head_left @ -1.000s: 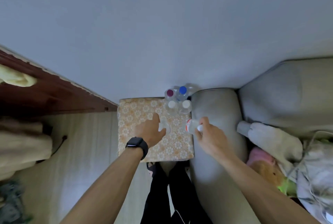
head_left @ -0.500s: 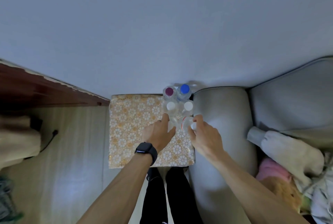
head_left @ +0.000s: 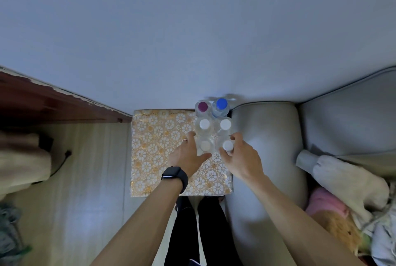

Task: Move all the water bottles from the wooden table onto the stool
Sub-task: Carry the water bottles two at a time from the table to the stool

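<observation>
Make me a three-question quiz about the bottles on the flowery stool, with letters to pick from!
1. Where do the bottles stand on the stool?
A. far right corner
B. near left corner
C. on the floor

2. How many bottle caps are white?
A. one
B. four
C. six

3. What is the right hand doing?
A. resting on the sofa
B. gripping a white-capped bottle
C. pointing upward

Answers:
A, they cluster beside the sofa arm.
B, four white, plus the purple cap and blue cap.
B, fingers wrap it.

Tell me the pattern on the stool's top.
White flowers on orange-gold, on the square stool; head view.
</observation>
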